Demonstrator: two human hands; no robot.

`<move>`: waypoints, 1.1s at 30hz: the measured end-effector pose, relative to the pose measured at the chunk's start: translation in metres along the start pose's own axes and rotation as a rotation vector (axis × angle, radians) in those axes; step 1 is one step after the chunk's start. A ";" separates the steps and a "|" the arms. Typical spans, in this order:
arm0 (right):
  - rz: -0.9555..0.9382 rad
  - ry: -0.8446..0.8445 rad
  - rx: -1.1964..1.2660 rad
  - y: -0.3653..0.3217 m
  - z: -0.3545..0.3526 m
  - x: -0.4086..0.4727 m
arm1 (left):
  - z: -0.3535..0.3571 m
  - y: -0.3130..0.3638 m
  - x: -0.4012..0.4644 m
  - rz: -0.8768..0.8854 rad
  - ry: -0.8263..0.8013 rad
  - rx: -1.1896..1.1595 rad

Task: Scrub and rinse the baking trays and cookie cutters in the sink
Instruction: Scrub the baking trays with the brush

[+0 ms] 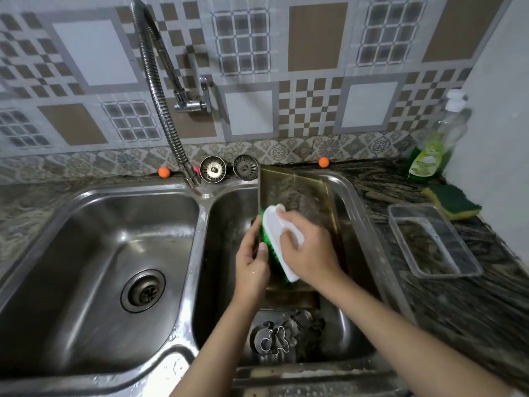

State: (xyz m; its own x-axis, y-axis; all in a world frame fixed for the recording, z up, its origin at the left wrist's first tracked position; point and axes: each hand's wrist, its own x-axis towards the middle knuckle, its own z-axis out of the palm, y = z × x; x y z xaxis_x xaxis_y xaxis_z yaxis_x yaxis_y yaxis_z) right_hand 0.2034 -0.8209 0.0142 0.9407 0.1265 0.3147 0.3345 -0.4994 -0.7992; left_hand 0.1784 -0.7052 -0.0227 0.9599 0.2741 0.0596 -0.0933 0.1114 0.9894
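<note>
A baking tray point(297, 190) stands tilted in the right basin of the double sink point(200, 213), its far edge leaning on the sink's far rim. The right hand point(307, 250) has its grip curled round the handle of a white scrub brush point(279, 236) with green bristles, pressing it against the tray's face. The left hand point(253, 259) grips the tray's left edge just beside the brush, fingers curled round it. Metal cookie cutters point(282, 333) lie in a heap on the floor of the same basin, near the person, below the tray. The left basin holds only its drain point(143, 290). A flexible faucet point(160, 110) arcs down to the divider between the basins. Two strainer plugs point(226, 169) sit on the far rim. On the bench to the right lie a clear plastic container point(435, 245), a yellow-green sponge point(452, 200) and a dish soap bottle point(435, 144).
</note>
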 end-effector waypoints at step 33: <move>0.328 0.222 -0.008 0.048 -0.044 0.079 | -0.012 0.017 -0.020 0.096 -0.088 0.013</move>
State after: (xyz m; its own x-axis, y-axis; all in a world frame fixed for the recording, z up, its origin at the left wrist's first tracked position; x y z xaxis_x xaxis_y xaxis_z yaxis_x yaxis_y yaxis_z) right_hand 0.2915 -0.8721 0.0233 0.9624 -0.2285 0.1469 0.0169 -0.4894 -0.8719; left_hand 0.1546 -0.6977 -0.0088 0.9662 0.1978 0.1654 -0.1833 0.0759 0.9801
